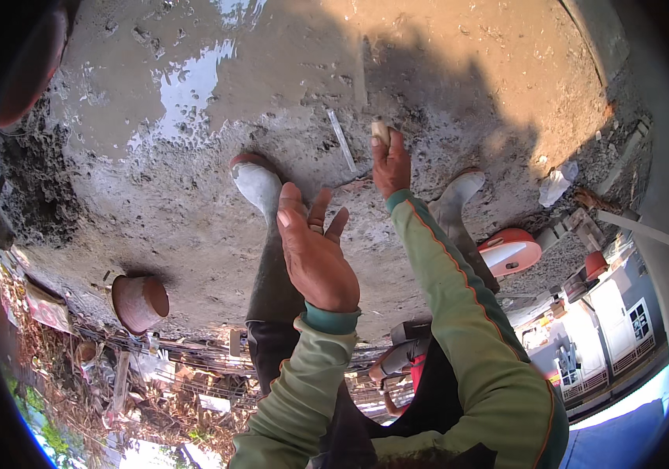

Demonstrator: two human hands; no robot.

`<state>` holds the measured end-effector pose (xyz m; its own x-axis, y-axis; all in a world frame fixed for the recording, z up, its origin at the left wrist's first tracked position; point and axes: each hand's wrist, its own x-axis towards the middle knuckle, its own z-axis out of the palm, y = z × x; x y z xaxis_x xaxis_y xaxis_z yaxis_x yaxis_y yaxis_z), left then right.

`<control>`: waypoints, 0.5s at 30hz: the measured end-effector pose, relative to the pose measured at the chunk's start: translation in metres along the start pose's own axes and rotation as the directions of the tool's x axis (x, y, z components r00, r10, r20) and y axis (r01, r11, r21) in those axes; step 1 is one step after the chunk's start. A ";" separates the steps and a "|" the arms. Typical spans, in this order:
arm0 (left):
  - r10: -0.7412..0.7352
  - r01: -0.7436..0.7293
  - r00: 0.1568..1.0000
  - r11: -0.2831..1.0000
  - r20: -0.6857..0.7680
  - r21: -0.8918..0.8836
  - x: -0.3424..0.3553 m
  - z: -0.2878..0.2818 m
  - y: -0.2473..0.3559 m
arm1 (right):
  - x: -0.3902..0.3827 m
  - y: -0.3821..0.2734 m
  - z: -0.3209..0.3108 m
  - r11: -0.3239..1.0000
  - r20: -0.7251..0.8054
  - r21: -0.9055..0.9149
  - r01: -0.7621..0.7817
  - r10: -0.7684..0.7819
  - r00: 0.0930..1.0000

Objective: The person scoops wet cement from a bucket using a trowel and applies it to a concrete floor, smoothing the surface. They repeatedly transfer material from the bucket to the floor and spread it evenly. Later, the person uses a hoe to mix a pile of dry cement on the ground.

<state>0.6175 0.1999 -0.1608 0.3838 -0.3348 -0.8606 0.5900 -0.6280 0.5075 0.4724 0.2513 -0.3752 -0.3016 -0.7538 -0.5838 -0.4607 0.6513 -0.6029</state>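
My right hand (393,168) is closed around a short tan handle (380,131) with a rounded end. The rest of that tool is hidden or hard to make out. My left hand (319,262) is raised above the ground with its fingers apart and holds nothing; a ring shows on one finger. A narrow pale strip (341,141) lies on the rough grey wet concrete (194,195), just left of my right hand. My grey, mud-coated left boot (259,189) and right boot (462,187) stand on either side of my hands.
Smooth wet concrete with puddled water (190,82) spreads ahead. A reddish bucket (139,303) stands at lower left, near debris (170,375). On the right are a red-and-white rounded container (510,252) and a crumpled plastic bag (558,184). Part of another person (404,363) shows behind my legs.
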 end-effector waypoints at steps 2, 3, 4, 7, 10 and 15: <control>-0.024 0.024 1.000 1.000 0.007 0.010 -0.003 0.004 -0.009 | -0.007 0.002 0.037 0.997 0.001 -0.032 0.075 -0.075 0.997; -0.046 0.046 0.999 0.999 0.001 0.005 -0.004 0.005 -0.012 | -0.005 0.011 0.036 0.999 -0.038 -0.019 0.039 -0.040 0.998; -0.068 0.068 0.998 0.998 -0.003 0.001 -0.005 0.006 -0.015 | -0.003 0.019 0.034 1.000 -0.078 -0.005 0.003 -0.004 0.997; -0.065 0.065 0.998 0.998 0.017 -0.011 -0.009 0.006 -0.025 | -0.003 0.076 0.002 0.997 -0.175 0.034 -0.063 0.068 0.982; -0.105 0.105 0.994 0.994 0.032 -0.010 -0.015 0.009 -0.030 | -0.008 0.144 -0.082 0.987 -0.327 0.000 -0.163 0.154 0.932; -0.097 0.097 0.995 0.995 0.033 0.022 -0.016 0.005 -0.041 | -0.029 0.149 -0.155 0.977 -0.365 -0.110 -0.182 0.130 0.922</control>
<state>0.5833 0.2274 -0.1679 0.3010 -0.2952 -0.9068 0.6085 -0.6727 0.4210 0.2831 0.3568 -0.3644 -0.6428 -0.6418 -0.4182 -0.4875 0.7639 -0.4229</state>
